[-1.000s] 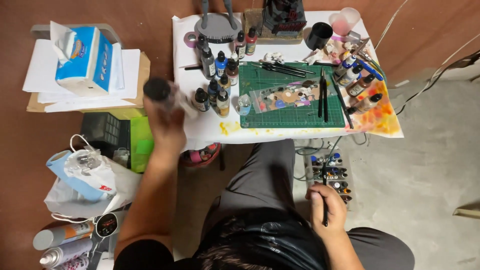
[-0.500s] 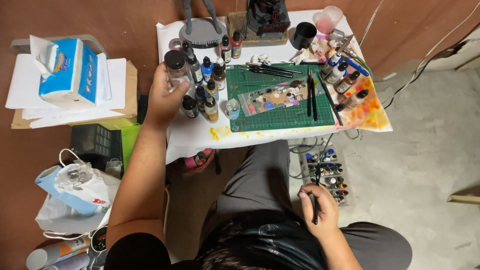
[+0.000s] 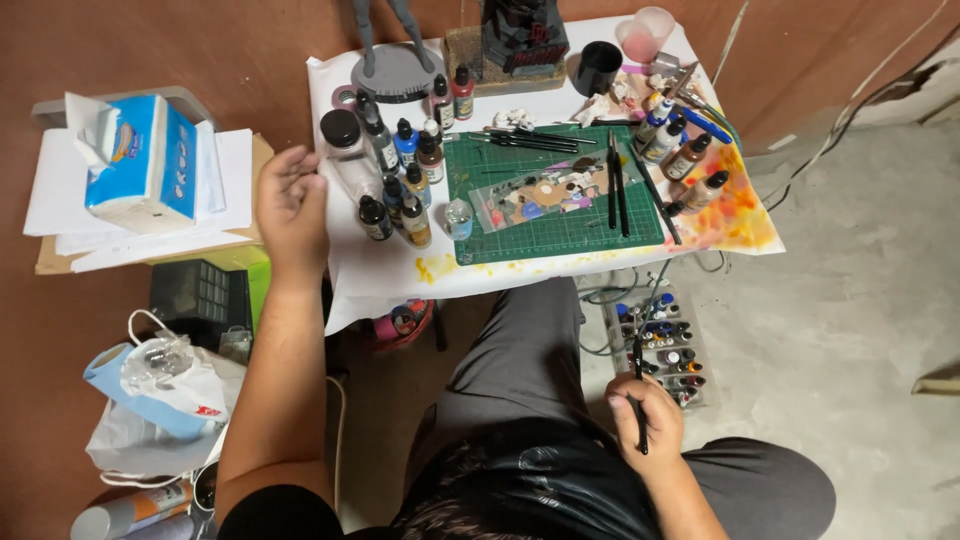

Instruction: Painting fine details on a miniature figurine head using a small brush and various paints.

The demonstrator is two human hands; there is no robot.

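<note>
My left hand [image 3: 290, 205] had released the black-capped jar [image 3: 343, 142] onto the desk [image 3: 385, 270], fingers loosely spread and empty; my right hand [image 3: 648, 425] gripped a thin brush [image 3: 638, 385].

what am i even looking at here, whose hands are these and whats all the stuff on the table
This is one view from a camera worn on a person's head, looking down at their own lap and hands. The left hand is open and empty beside a clear jar with a black lid on the white-covered table. The right hand, down by the knee, holds a thin black brush. On the table lie a green cutting mat, a paint-smeared palette and many small dropper bottles.
</note>
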